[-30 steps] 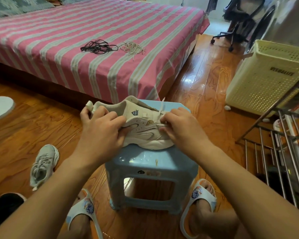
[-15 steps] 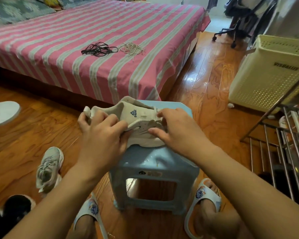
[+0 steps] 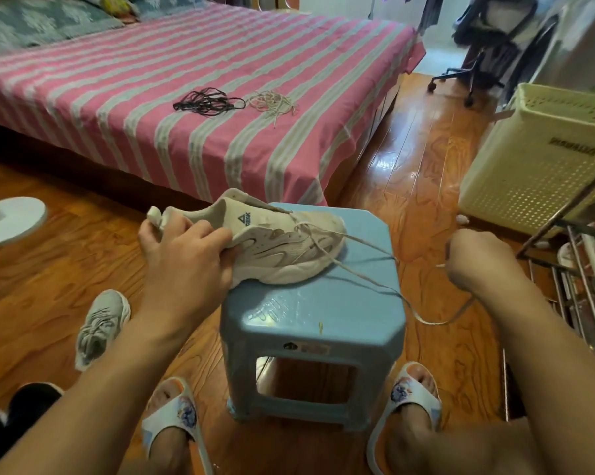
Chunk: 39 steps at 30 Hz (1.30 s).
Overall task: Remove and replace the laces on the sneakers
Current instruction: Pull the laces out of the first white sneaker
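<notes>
on the blue stool (image 3: pixel 310 313), the left hand (image 3: pixel 183 248) grips the light, soft sneaker (image 3: pixel 282 245) at its heel while the right hand (image 3: pixel 477 258), off to the stool's right, pinches the limp, thin lace (image 3: pixel 368 245), best held near its tip.

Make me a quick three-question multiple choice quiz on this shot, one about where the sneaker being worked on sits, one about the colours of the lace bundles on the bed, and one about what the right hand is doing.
1. Where does the sneaker being unlaced sit?
A. on the bed
B. on the blue stool
C. on the floor

2. What colours are the two loose lace bundles on the bed?
A. one black, one beige
B. both white
C. one red, one blue

3. What is the right hand doing?
A. resting flat on the stool
B. holding a slipper
C. gripping the sneaker's lace, pulled out sideways

Answers: 1 B, the sneaker rests on the blue stool with the left hand holding its heel. 2 A, black laces lie beside beige laces on the bed. 3 C, the lace runs from the shoe to the right hand.
</notes>
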Motion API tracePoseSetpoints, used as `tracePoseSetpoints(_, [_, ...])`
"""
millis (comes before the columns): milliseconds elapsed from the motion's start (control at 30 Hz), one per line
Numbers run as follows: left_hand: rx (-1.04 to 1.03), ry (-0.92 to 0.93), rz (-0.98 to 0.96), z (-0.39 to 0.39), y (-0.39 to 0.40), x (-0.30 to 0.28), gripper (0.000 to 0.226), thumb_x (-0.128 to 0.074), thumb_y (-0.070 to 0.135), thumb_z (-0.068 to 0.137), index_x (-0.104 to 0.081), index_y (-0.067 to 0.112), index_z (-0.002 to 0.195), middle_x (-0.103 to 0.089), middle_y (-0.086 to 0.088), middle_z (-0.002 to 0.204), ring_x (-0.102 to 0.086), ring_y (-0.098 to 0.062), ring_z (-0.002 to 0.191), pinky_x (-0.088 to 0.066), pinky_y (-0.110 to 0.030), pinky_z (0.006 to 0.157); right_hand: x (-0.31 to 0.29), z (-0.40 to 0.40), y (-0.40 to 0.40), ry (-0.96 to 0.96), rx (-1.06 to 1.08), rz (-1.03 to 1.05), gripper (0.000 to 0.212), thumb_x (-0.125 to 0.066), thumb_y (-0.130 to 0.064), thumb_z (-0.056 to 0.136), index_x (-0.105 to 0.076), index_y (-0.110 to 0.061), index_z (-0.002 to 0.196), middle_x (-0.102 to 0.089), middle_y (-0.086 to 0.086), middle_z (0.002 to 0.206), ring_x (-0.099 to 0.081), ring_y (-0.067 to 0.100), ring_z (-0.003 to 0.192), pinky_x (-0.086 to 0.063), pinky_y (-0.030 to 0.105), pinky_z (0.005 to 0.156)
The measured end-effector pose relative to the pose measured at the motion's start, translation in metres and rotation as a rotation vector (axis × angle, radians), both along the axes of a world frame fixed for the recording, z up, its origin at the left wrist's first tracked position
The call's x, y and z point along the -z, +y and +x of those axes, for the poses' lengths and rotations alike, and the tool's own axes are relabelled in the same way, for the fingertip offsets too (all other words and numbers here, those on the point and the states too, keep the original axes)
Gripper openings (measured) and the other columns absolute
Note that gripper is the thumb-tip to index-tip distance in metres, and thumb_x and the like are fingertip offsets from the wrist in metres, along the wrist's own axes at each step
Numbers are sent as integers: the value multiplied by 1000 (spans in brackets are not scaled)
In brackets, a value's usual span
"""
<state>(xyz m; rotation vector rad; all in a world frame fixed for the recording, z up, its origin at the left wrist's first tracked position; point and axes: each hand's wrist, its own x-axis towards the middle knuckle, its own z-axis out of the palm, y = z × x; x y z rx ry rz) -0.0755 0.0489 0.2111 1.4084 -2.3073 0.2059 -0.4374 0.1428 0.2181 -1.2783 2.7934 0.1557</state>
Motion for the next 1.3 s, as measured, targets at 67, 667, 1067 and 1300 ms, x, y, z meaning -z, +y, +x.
tracePoseSetpoints(67, [39, 14, -13, 3, 0, 2, 23, -55, 38, 89, -69, 21, 85, -61, 6, 83, -49, -29, 96, -28, -62, 99, -1, 6, -2, -20, -10, 76, 11, -66, -15, 87, -72, -16, 95, -55, 8, 83, -56, 32, 84, -51, 35, 75])
tracePoseSetpoints(667, [280, -77, -362, 11, 3, 14, 17, -83, 12, 84, -68, 20, 84, -64, 1, 91, -54, -32, 106, -24, -70, 110, -22, 117, -70, -985, -216, -430, 10, -55, 1, 96, -63, 7, 96, -65, 15, 66, -66, 19, 52, -59, 32, 51])
tracePoseSetpoints(1067, [281, 9, -303, 18, -2, 13, 9, -66, 17, 87, -63, 24, 82, -59, 5, 84, -56, -31, 97, -22, -63, 108, -54, 135, -88, -656, -232, -92, 23, -71, -25, 90, -70, -3, 81, -62, 9, 69, -51, 21, 53, -45, 28, 49])
tracePoseSetpoints(1300, [267, 16, -138, 30, 2, 8, 3, -64, 28, 86, -66, 27, 86, -58, 9, 80, -52, -26, 92, -26, -61, 107, -21, 5, -38, -123, 307, -425, 26, -56, -23, 92, -68, -6, 107, -68, 19, 112, -64, 39, 103, -51, 41, 83])
